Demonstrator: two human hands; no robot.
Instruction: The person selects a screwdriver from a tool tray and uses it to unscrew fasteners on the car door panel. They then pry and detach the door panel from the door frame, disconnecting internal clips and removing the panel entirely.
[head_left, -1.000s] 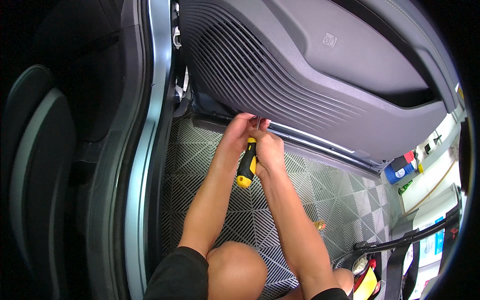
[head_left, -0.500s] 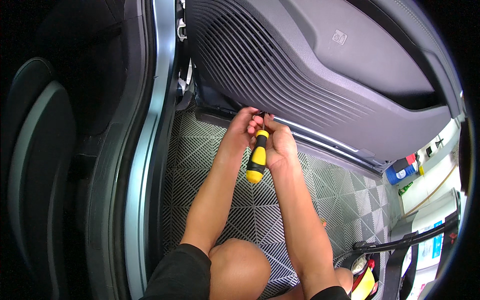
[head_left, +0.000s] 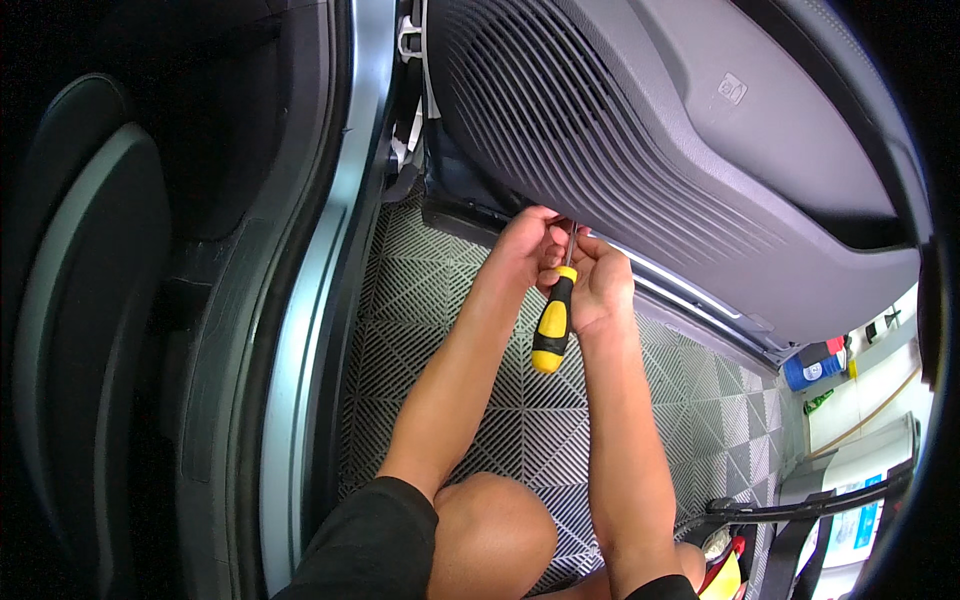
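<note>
A screwdriver [head_left: 553, 325] with a yellow and black handle hangs slantwise between my hands, its metal shank running up to the lower edge of a grey car door panel [head_left: 690, 190]. My right hand [head_left: 603, 285], palm up, is closed around the screwdriver near the top of the handle, with some fingers behind it. On the other side of the shank, my left hand [head_left: 525, 248] has its fingers curled at the panel's lower edge. What those fingers hold, if anything, is hidden. The screwdriver's tip is also out of sight under the panel.
The car's door sill [head_left: 305, 350] runs along the left, beside a dark seat [head_left: 90, 300]. Patterned floor tiles [head_left: 470, 400] lie below my arms. At the right stand a blue container [head_left: 812, 370], a white bucket [head_left: 870, 490] and a black bar [head_left: 800, 512]. My knee [head_left: 495, 535] is below.
The whole view has shifted, so the door, sill and hands appear farther right. My hands keep their places at the panel edge, and the screwdriver handle leans slightly more to the lower left.
</note>
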